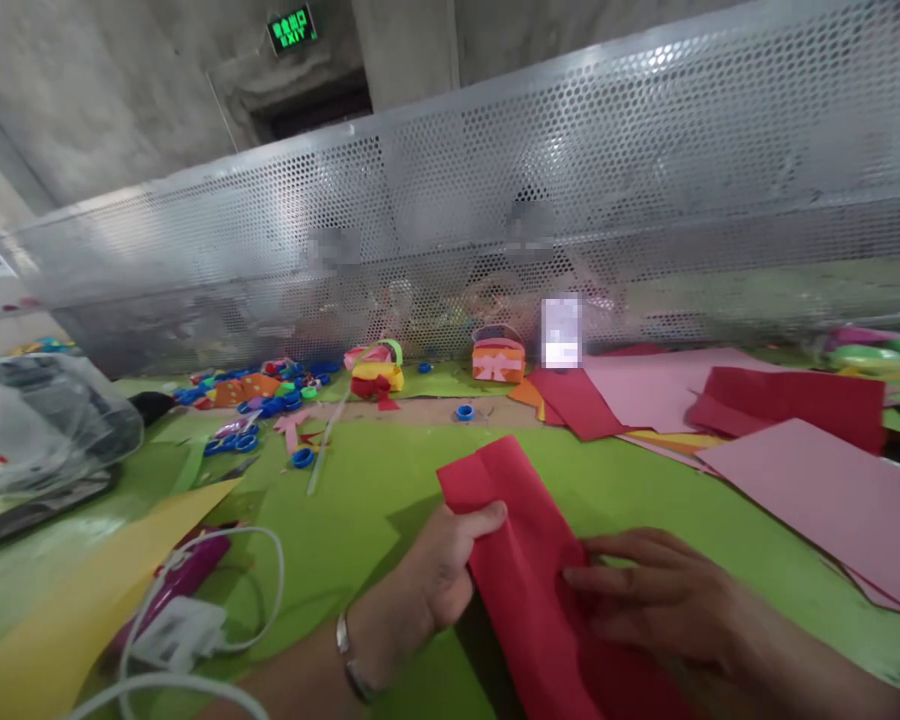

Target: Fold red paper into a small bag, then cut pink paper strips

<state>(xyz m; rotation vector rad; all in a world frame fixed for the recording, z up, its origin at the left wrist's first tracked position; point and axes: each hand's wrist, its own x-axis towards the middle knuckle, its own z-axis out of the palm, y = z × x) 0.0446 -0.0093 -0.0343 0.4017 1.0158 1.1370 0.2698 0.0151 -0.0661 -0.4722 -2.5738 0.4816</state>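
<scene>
A folded sheet of red paper [521, 560] is held tilted above the green table [360, 560], in the lower middle of the head view. My left hand [450, 560] is closed on its left edge, thumb on top and the other fingers underneath. Against the paper's right side rests my right hand [667, 600]. Its fingers are stretched out and lie along the surface, touching it. The lower end of the paper runs out of the frame, and part of it is hidden behind my right hand.
Pink sheets [817, 490] and dark red paper [787, 405] lie at right. Small paper baskets, one orange [499, 362], one yellow [377, 377], stand before a perforated metal screen [435, 220]. Blue-handled scissors [232, 440], yellow paper [97, 590] and a white charger [184, 632] with cable are at left.
</scene>
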